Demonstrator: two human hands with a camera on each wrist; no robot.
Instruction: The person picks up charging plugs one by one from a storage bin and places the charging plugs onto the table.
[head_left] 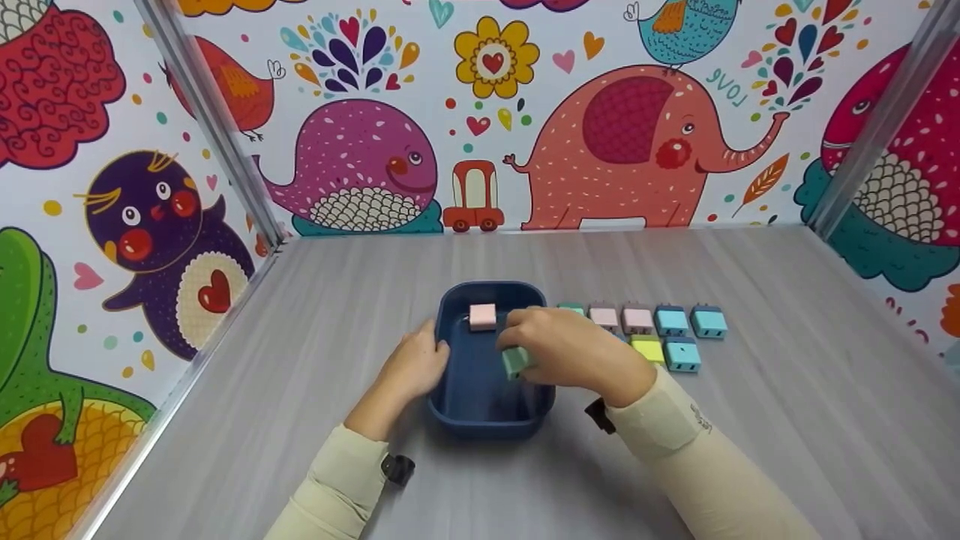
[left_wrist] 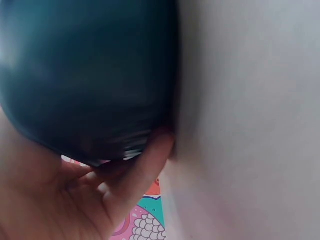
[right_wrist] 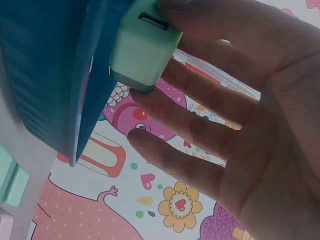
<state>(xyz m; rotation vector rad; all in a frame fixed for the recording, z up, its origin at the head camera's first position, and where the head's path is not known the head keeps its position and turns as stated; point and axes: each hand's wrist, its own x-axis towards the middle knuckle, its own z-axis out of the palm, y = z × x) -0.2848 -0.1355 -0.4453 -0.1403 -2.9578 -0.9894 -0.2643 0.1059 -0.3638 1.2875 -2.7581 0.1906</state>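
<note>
A green USB charger is pinched between the thumb and fingertips of my right hand, over the inside of a dark blue plastic bin. In the right wrist view the charger hangs beside the bin wall, its USB slot facing the thumb, the lower fingers spread. My left hand grips the bin's left side, thumb at the rim; the left wrist view shows its fingers against the outer wall. A pink charger lies inside, near the far end.
Right of the bin, more chargers stand in two rows: pink and light blue behind, yellow and light blue in front. My right hand and forearm partly cover them. Patterned panels border the grey table.
</note>
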